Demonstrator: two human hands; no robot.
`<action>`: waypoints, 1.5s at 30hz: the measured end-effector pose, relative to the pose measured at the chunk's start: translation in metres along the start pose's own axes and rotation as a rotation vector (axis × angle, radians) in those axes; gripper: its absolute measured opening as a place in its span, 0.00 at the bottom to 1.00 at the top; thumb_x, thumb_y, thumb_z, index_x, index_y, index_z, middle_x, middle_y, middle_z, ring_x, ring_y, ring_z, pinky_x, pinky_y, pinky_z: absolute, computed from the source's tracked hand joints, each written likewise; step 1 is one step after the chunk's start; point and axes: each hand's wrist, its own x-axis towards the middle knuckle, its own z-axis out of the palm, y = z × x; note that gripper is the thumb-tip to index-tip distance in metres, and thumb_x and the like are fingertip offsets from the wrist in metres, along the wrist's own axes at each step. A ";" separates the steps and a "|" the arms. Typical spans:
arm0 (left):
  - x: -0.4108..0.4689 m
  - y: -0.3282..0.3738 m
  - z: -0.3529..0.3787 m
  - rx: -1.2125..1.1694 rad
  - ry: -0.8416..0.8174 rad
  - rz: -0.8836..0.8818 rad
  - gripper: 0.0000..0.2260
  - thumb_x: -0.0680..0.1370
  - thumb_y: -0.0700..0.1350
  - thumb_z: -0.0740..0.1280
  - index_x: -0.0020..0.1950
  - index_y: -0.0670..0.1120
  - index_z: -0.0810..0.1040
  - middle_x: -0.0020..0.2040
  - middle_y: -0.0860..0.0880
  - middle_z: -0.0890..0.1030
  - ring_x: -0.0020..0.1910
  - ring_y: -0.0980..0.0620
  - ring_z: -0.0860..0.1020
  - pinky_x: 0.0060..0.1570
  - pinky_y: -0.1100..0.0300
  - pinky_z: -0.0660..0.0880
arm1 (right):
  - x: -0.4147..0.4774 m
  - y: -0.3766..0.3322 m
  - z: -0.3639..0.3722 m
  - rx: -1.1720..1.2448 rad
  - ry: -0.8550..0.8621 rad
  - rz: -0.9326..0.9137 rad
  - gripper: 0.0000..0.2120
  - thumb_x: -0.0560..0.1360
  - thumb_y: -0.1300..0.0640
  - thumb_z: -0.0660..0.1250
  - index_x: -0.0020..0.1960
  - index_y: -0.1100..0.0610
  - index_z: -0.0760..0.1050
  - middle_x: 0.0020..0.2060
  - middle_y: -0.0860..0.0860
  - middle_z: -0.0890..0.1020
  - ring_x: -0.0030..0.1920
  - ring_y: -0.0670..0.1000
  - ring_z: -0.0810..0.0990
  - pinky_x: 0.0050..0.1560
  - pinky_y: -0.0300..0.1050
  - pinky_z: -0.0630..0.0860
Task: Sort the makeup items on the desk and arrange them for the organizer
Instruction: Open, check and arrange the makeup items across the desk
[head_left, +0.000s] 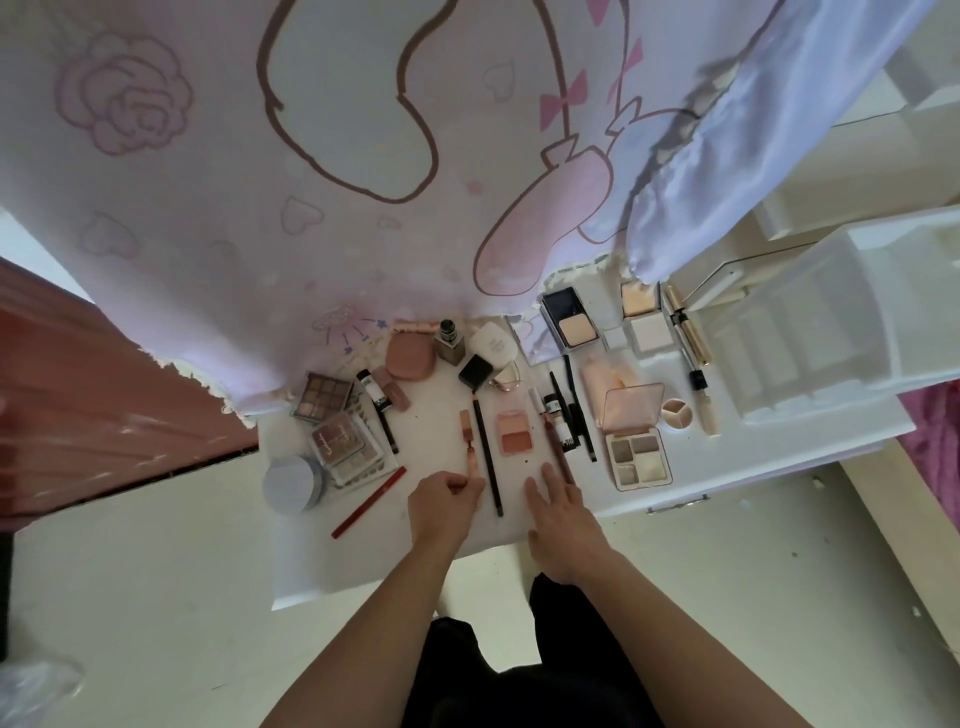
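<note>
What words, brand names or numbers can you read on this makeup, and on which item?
No text is clear enough to quote.
Black-capped tube: dark print, too blurred.
Small tubes: print too small.
White bottle: faint lettering, blurred.
Clear-lidded palette: script on lid, unreadable.
Lipstick in the left hand: no print visible.

Left grip (448, 493) pinching, right grip (558, 512) spread flat
</note>
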 end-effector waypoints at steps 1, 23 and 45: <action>-0.003 -0.002 -0.005 0.035 -0.003 0.027 0.12 0.76 0.54 0.71 0.51 0.47 0.84 0.47 0.52 0.85 0.48 0.54 0.80 0.47 0.61 0.72 | 0.000 0.000 0.000 -0.003 -0.003 0.003 0.33 0.81 0.56 0.58 0.81 0.55 0.45 0.80 0.55 0.40 0.79 0.60 0.48 0.75 0.55 0.62; -0.019 -0.077 -0.106 0.095 0.057 0.320 0.05 0.79 0.45 0.67 0.52 0.55 0.80 0.50 0.55 0.81 0.51 0.53 0.78 0.53 0.54 0.75 | -0.017 -0.110 -0.034 0.991 0.364 0.035 0.23 0.82 0.42 0.57 0.74 0.50 0.67 0.61 0.50 0.79 0.56 0.47 0.79 0.53 0.42 0.76; -0.099 0.053 -0.201 -1.339 -0.054 0.194 0.16 0.73 0.45 0.71 0.57 0.38 0.81 0.42 0.47 0.82 0.38 0.55 0.78 0.38 0.65 0.75 | -0.114 -0.172 -0.132 1.403 0.357 -0.267 0.27 0.71 0.39 0.68 0.38 0.65 0.82 0.28 0.56 0.80 0.26 0.50 0.75 0.28 0.37 0.70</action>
